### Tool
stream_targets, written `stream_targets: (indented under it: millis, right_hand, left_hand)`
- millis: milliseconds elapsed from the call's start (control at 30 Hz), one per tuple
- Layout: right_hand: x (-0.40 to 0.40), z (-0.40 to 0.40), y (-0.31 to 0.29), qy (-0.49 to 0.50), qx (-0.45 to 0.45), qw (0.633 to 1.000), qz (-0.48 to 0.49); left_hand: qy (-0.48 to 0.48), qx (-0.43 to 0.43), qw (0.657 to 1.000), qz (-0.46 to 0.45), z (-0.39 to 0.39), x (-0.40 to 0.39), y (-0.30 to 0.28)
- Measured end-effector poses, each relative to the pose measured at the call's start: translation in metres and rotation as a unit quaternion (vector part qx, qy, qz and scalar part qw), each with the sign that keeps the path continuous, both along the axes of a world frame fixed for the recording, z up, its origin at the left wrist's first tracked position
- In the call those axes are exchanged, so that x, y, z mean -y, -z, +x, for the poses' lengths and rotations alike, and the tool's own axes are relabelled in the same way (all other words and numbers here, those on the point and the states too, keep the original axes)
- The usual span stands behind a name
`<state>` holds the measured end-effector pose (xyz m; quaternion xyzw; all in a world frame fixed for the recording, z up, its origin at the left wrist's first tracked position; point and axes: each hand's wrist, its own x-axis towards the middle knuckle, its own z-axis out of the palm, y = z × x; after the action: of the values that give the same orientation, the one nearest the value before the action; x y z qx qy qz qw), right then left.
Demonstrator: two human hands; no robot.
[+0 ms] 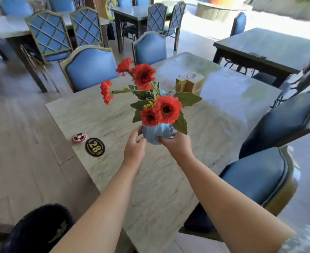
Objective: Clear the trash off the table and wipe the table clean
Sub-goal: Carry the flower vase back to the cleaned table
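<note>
Both hands' grip on ribbed blue vase (157, 133), red flowers (166, 109), marble table (114, 114)

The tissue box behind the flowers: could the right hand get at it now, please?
Probably not yet: the right hand grips the blue vase together with the left hand, and the red flowers stand before the tissue box.

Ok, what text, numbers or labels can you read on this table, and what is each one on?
"28": yellow digits on the black oval plaque, lying flat near the table's left edge, seen upside down from here.
Small ornaments above and below the digits on that plaque: too small to read.
Pink and black round disc beside it: markings only, no readable text.
Wooden tissue box: no visible text.
</note>
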<state>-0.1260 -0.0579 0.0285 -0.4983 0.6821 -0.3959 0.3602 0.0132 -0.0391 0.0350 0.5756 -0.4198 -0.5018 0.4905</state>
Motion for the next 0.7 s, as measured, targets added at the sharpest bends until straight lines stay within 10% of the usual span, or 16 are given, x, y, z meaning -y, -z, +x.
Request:
stream_targets:
  millis: [700]
  right_hand:
    - [0.238,-0.064,0.072,0.027,0.028,0.999,-0.001]
  left_hand:
    - [0.085,0.15,0.985,0.031,-0.063,0.243,0.067]
